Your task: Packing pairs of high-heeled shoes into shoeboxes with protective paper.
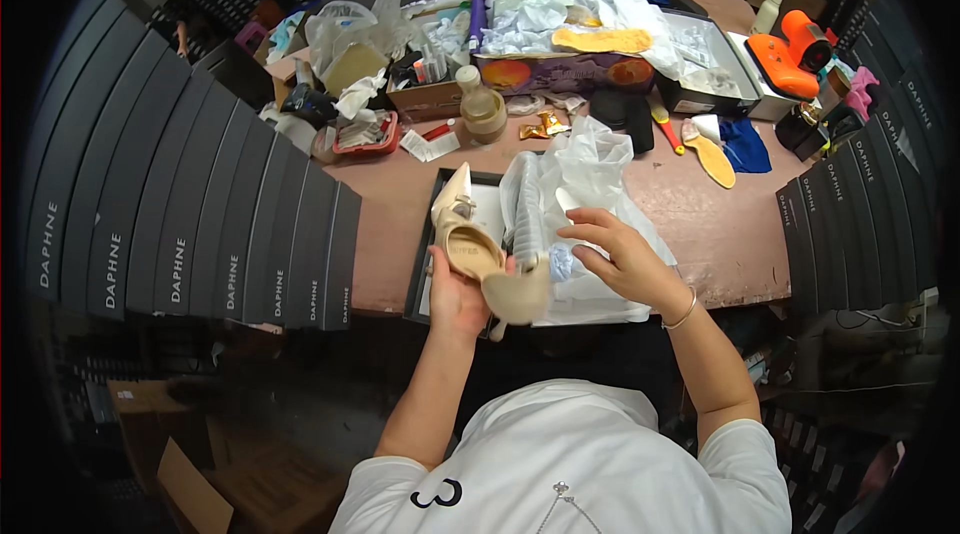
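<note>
Left hand (457, 296) grips a beige heeled shoe (478, 254), right hand (620, 256) curled beside.

One beige heeled shoe (478, 249), one open shoebox (424, 234), two hands (455, 294)

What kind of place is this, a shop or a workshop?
Probably a shoe packing or stock room: rows of black shoe boxes flank the table, and the left hand holds a beige high-heeled shoe over an open box.

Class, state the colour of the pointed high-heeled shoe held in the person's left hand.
Beige, or pale cream: the pointed high-heeled shoe in the left hand, clearest in the head view.
</note>
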`<state>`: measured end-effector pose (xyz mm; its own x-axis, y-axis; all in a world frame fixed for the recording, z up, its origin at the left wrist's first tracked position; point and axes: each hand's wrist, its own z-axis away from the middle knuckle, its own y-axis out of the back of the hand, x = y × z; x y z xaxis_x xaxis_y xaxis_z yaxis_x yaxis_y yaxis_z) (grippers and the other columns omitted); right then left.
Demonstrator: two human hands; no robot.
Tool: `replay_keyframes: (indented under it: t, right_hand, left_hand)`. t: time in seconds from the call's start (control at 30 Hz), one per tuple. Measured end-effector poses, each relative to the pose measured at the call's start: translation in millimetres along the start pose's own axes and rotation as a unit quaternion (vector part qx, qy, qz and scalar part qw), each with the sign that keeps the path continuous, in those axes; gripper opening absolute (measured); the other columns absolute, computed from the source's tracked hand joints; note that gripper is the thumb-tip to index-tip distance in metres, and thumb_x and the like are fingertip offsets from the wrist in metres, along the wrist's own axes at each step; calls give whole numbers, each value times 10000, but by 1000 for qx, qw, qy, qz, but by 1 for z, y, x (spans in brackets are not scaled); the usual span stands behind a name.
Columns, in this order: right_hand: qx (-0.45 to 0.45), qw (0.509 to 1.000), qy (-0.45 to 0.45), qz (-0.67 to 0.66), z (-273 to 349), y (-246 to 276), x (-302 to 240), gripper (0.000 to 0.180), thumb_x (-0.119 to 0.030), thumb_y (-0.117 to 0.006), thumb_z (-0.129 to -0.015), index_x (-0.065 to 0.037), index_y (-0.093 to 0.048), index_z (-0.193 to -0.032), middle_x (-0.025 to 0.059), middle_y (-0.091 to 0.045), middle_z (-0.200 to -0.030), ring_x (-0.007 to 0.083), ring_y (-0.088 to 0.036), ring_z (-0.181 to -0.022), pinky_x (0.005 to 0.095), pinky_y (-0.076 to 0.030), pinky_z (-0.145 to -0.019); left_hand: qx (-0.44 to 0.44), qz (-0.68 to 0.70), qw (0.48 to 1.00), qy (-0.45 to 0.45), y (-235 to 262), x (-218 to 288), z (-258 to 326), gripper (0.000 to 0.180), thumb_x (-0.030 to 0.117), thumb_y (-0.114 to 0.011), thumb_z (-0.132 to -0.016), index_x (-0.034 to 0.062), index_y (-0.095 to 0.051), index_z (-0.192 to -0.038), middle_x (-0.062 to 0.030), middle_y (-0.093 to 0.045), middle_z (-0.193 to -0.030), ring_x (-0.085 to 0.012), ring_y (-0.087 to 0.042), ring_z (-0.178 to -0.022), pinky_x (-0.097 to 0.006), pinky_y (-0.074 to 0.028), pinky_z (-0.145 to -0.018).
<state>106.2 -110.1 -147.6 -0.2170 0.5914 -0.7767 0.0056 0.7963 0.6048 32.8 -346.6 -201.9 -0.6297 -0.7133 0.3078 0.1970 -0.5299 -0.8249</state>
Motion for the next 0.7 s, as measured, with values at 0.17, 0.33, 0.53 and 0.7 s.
replay_keyframes:
  t: [0.17, 0.33, 0.53, 0.7]
  right_hand:
    - [-77, 991, -19, -105, -18, -18, 2, 312, -176, -491, -949, -58, -603, -1215, 257, -387, -1403, 393, -451, -1240, 407, -383, -1030]
    - [-133, 983, 17, -127, -64, -73, 20, 427, -302, -458, -943, -22, -582, -1240, 280, -125, -1530, 471, -139, -1407, 528, -215, -1122]
    - [-61, 991, -91, 81, -82, -127, -5, 471, -319, -506, -883, 78, -617, -1110, 270, -64, -1547, 490, -108, -1411, 712, -151, -1040]
    - [-24, 999, 12, -28, -52, -107, 6, 408, -289, -544, -893, -8, -597, -1185, 293, -185, -1507, 505, -208, -1370, 566, -238, -1090]
  left_hand:
    - [16, -28, 999, -19, -24, -1, -6, 643, 585, -246, -974, 81, -417, -1337, -127, -494, -1279, -304, -502, -1147, -512, -425, -1003]
    - [7, -87, 996, -14, -46, -21, 8, 613, 540, -250, -998, 91, -355, -1400, -106, -426, -1402, -272, -421, -1291, -471, -356, -1072]
    - [-58, -159, 983, -67, -21, -41, 23, 749, 626, -251, -959, 98, -204, -1488, -123, -289, -1505, -283, -336, -1360, -442, -306, -1102]
    - [-32, -146, 986, -68, -24, -36, 28, 685, 595, -244, -979, 97, -303, -1446, -104, -385, -1441, -259, -407, -1302, -423, -358, -1064]
